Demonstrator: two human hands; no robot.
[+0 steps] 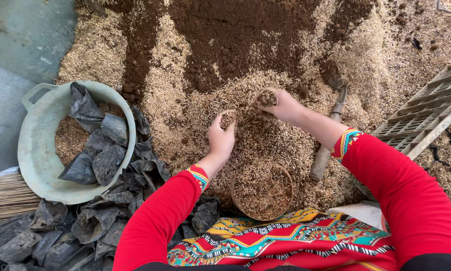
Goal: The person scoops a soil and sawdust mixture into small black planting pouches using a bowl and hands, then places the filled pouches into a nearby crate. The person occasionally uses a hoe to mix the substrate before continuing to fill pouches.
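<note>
— While she crouches over the heap (265,125), what are her hands doing?

— Both are down in the husks. The left hand (221,136) is cupped, fingers curled round a small clump of husk and soil. The right hand (280,104) is closed the same way on a bigger clump, held just above the pile.

— And where does that mix sit?

— All over the ground in front of her: pale husks in a broad mound, with dark soil (235,35) spread behind it and streaked through it. Right under her wrists there's a small round pot (262,190), filled to the brim with husks, touching her patterned lap cloth (295,238).

— Anything else near?

— A trowel (331,120) lies in the husks beside her right forearm, blade caked with soil. Off to her left stands a pale green basin (35,150) with husks inside and crumpled black bags (100,145) draped over its rim; more of those bags are heaped on the ground below it. At the right edge there's a grey plastic crate (426,115), tilted.

— Sleeves?

— Red, with bright banded cuffs.
</note>
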